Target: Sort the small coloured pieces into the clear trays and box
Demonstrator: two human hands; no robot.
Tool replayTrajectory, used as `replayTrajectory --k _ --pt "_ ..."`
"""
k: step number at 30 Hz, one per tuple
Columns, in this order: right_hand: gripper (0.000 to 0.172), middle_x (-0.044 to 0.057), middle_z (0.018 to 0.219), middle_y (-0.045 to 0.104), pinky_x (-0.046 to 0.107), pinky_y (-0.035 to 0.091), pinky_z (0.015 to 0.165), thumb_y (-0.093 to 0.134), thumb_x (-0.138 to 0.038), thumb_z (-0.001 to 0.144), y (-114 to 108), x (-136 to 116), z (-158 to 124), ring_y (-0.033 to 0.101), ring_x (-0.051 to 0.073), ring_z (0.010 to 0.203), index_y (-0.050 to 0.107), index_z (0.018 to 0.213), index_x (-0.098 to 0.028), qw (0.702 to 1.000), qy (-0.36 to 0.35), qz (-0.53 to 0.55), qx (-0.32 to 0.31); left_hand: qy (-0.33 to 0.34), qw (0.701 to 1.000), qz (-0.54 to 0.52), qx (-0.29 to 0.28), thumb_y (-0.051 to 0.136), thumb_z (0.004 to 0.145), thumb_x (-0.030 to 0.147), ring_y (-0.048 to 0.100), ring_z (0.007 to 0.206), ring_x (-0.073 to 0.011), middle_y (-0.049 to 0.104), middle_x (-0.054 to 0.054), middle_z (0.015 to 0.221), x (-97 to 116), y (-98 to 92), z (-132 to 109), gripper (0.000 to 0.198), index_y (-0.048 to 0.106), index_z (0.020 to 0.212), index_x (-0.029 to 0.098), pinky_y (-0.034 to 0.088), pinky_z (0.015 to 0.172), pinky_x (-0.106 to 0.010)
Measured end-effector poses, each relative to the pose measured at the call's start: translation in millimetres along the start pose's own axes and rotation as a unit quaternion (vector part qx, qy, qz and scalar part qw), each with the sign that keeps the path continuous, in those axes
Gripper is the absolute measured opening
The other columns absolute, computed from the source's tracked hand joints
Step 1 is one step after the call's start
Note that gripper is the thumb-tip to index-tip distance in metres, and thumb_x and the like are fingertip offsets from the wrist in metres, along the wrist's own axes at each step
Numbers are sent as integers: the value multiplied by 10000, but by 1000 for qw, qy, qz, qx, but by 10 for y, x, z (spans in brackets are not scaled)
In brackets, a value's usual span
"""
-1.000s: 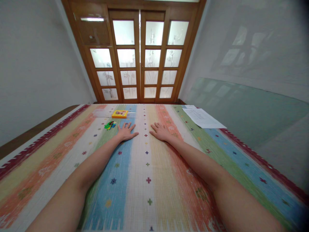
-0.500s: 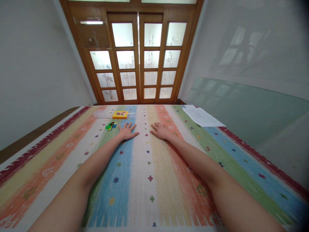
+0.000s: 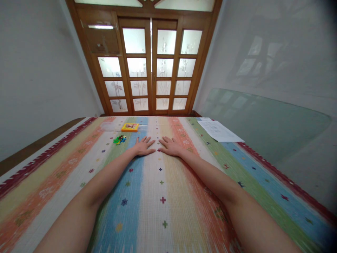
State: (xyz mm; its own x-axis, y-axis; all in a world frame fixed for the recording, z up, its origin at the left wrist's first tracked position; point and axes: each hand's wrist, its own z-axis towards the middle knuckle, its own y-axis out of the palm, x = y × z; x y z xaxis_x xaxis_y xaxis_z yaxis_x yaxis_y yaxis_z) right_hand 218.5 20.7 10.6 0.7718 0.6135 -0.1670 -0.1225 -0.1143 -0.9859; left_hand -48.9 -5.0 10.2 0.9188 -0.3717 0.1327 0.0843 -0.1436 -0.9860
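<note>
My left hand [image 3: 144, 146] rests flat on the striped tablecloth [image 3: 152, 196], fingers spread and holding nothing. Close beside it, with a small gap between them, my right hand [image 3: 170, 146] also lies palm down with its fingers apart. To the left of my left hand is a small heap of colourful pieces [image 3: 120, 140], green, blue, yellow and dark; their kind is too small to make out. Behind that heap lies a flat yellow box [image 3: 130, 127] with a picture on its top. Neither hand touches the heap or the box.
Clear plastic packaging [image 3: 109, 127] lies around the yellow box. White printed sheets [image 3: 220, 131] are at the far right of the table. A glass panel [image 3: 258, 123] leans on the right wall, and wooden doors [image 3: 151, 66] stand beyond the table.
Both hands have slid inward, so the gap between them is narrower. The view has tilted slightly upward. The box, heap and sheets stay in place on the cloth.
</note>
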Motion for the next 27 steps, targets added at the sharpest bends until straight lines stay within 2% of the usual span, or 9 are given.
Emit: replayTrajectory --k 2,5,9,15,27 --pt "910 107 1765 209 557 120 1305 274 -851 974 -4 -30 -13 181 332 1631 307 1694 -295 1000 -29 -1 0 20 1000 -2 -4 292 933 879 59 1649 -394 97 -55 1791 61 -4 33 899 238 1693 401 10 1231 -777" --pt "941 103 1767 192 563 109 1307 267 -876 957 9 -52 -27 159 335 1636 289 1700 -299 1000 -23 -1 -6 18 1000 -5 6 295 923 895 69 1645 -405 104 -69 1790 114 5 26 927 238 1696 385 -3 1218 -796" --pt "956 107 1772 151 601 94 1303 278 -876 953 22 -79 -35 132 347 1640 275 1704 -285 1000 -6 0 -14 25 1000 -3 12 327 926 889 81 1644 -404 120 -66 1789 118 26 -44 921 247 1694 387 -9 1238 -767" --pt "991 110 1774 127 587 64 1312 271 -898 940 -34 -129 -119 119 350 1641 265 1707 -270 999 -22 9 -22 29 999 5 16 330 942 866 89 1645 -395 121 -60 1790 110 29 -90 893 254 1693 388 10 1255 -737" --pt "930 85 1774 151 561 82 1319 283 -863 967 -17 -137 -145 123 328 1643 280 1702 -295 1000 -20 7 -12 26 1000 2 14 352 955 839 78 1648 -385 120 -47 1790 144 1 -117 869 259 1692 388 -10 1270 -703"
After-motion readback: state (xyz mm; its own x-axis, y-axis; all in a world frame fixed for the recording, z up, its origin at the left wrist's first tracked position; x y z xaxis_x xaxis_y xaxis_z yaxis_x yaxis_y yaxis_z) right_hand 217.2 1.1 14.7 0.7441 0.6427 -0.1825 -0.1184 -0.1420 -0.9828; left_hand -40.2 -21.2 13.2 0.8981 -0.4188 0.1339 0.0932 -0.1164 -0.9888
